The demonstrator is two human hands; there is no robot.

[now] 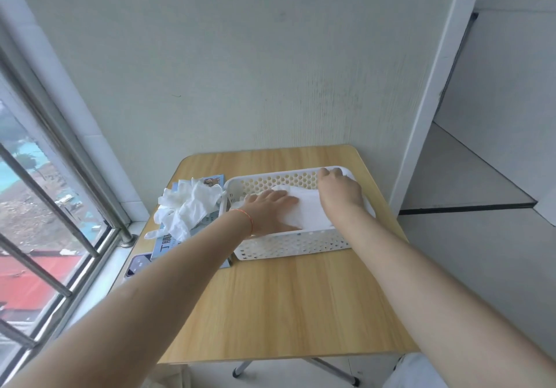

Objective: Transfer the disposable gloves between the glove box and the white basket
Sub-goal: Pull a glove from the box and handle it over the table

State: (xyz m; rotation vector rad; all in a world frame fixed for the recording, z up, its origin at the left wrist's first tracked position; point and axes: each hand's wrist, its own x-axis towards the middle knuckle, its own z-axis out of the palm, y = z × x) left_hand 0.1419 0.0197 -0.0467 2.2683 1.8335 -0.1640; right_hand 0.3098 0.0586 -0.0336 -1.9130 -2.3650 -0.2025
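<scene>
Both hands are working inside the white basket (288, 245) in the single head view. Left hand (270, 210) is lying flat, fingers straight, pressing down on the white stack of gloves (310, 210) at the basket's centre. Right hand (340, 190) is reaching to the 1 o'clock corner of the basket with fingers curled; whether it is pinching a glove edge or the basket rim cannot be told, because the fingertips are hidden behind the knuckles.

Task items are lying as follows. On the tabletop (285, 306), the basket is sitting at 12 o'clock from the person. Touching the basket's 9 o'clock side, the glove box (168, 245) is lying flat, with a loose heap of gloves (186, 207) spilling over its top. At 7 o'clock from the box, a phone (137, 266) is resting on the tabletop edge, beside the window (45, 207).

Handling assessment: the gloves are appearing thin, limp and very light, and are likely clinging to one another. Pinching a single cuff would probably be dragging neighbours along; gripping a bunched handful from above is looking more reliable. Flat pressure, as the left hand is applying, should be keeping the stack from springing up.
</scene>
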